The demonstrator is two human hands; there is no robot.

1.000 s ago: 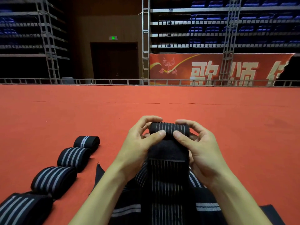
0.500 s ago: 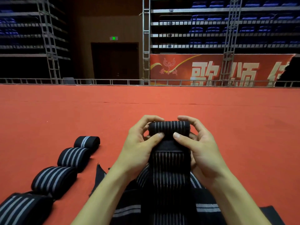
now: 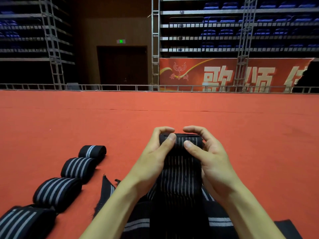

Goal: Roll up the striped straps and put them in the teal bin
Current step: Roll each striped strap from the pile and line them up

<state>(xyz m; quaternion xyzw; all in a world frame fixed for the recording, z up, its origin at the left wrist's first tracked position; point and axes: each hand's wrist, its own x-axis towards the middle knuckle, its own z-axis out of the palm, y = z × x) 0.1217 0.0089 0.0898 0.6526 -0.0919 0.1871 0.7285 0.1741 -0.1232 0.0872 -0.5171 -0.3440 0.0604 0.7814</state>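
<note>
Partway through, as a judgement. Can count four finished rolls [image 3: 78,167] lined up on the carpet [image 3: 241,126], running from 9 o'clock of the hands down to 7 o'clock at the frame's corner, with the nearest cut by the edge.

Busy with a fifth. Holding the strap [image 3: 181,171] in the lower middle of the view, at 6 o'clock from frame centre. Gripping its wound end [image 3: 181,139] with the left hand [image 3: 151,157] from 9 o'clock, thumb pressed on the striped face and fingers curled over the top. Gripping likewise with the right hand [image 3: 212,161] from 3 o'clock, so both clasped on the same coil. Only a few turns wound, judging by the thin coil, with most of the length to go.

More loose straps [image 3: 134,225] heaped at 6 o'clock under the forearms; cannot count them. No teal bin in view, so nothing binned as far as shown. Left to do: finishing this roll, rolling the heap, and all the putting away.

Long axis of the strap running 6 to 12 o'clock, away from the body, stripes along it. Free tail toward 6, wound end pointing to 12. Coil's own axis lying across, 9 to 3 o'clock.
</note>
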